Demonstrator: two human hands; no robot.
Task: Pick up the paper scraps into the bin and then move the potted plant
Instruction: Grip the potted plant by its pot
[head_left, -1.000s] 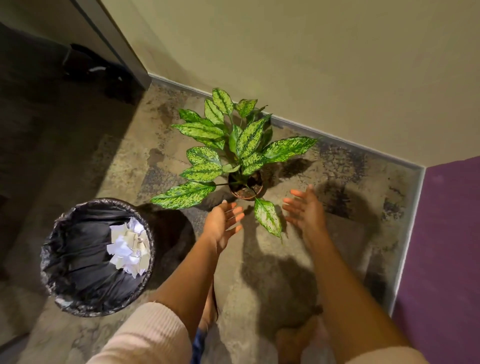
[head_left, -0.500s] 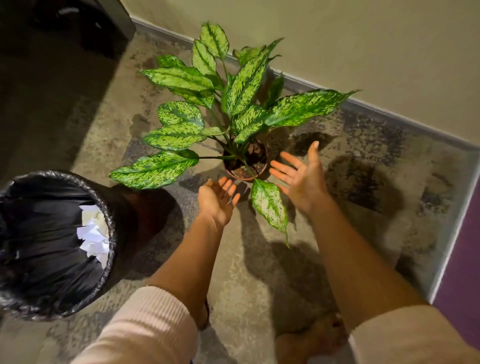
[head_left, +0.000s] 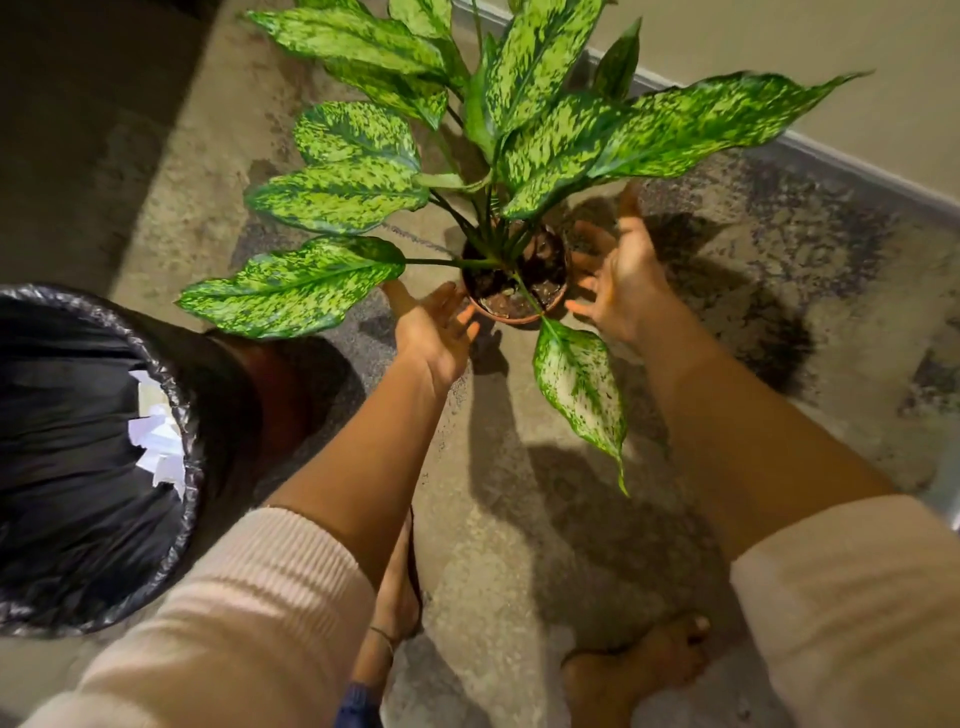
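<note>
A potted plant with broad speckled green leaves (head_left: 337, 192) stands on the floor in a small terracotta pot (head_left: 519, 306). My left hand (head_left: 434, 327) is just left of the pot, palm turned toward it, fingers spread, almost at the rim. My right hand (head_left: 623, 280) is just right of the pot, fingers apart, close to its side; contact is unclear. Neither hand holds anything. White paper scraps (head_left: 158, 441) lie inside the bin (head_left: 62, 597), which has a black liner and sits at the lower left.
A wall with a grey skirting board (head_left: 857, 166) runs behind the plant. The floor is mottled stone (head_left: 493, 519). My bare feet (head_left: 634, 670) are below the arms. One drooping leaf (head_left: 579, 384) hangs between my forearms.
The view has come closer and lower over the plant. Both hands have moved in from short of the pot to either side of it.
</note>
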